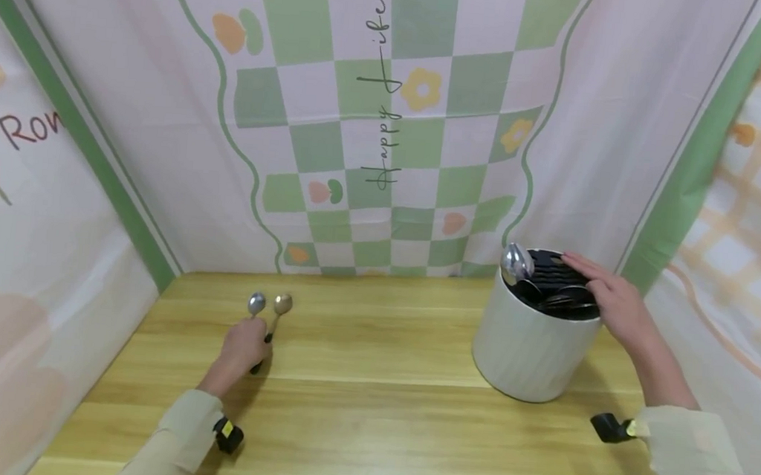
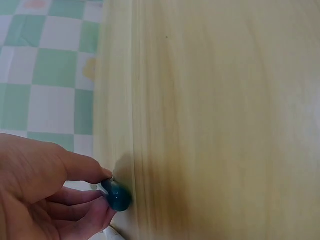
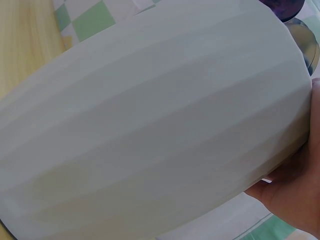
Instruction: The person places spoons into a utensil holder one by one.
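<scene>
At the left of the table in the head view, my left hand pinches a dark handle. A silver spoon bowl shows just beyond the fingers. Close on its right is a second spoon, gold-looking, with a dark handle beside the hand; whether it is also held I cannot tell. My right hand rests on the right rim of a white ribbed canister, fingers stretched along the edge. Dark-handled utensils and shiny spoon bowls fill its top.
A wooden table spreads between the hands. Behind it hangs a green-and-white checked curtain, with patterned cloth on both sides. The canister stands upright at the table's right, near the back edge. Small black cameras sit at both wrists.
</scene>
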Demonstrator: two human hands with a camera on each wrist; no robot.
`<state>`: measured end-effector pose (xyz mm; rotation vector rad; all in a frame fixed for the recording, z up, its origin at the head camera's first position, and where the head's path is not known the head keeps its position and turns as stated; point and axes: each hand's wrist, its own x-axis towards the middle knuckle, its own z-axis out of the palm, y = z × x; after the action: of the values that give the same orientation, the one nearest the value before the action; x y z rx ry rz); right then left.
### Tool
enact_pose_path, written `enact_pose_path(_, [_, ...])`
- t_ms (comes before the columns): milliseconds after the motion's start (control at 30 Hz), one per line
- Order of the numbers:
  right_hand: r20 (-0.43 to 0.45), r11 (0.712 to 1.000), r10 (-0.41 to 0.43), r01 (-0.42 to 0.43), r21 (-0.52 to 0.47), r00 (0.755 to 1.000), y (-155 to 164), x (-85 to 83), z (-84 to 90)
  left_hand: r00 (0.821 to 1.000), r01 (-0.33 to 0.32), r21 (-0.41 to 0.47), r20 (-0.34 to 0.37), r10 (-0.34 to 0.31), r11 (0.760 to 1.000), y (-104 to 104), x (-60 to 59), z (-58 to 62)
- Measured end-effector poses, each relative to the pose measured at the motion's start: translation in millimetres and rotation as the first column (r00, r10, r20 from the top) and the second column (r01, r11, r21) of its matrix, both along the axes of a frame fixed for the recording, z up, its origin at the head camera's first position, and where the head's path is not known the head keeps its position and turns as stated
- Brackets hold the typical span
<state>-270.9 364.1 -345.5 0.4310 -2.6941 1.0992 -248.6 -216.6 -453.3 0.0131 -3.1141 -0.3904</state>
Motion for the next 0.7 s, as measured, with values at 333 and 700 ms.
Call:
enact_pose_path(333, [0.001,1.0,0.003,-0.003,0.006,1.0,0.0,-0.8,0.3,0.998,-0.056,0.142,0.044,0.05,0.988,4.8,2.3,0.8])
enact_pose_path(700, [0.018,1.0,-0.005,0.005,0.012,1.0,0.1,-1.7,1.7,1.0,-0.019,0.312,-0.012,0.024,0.95,16.2,10.9,10.0])
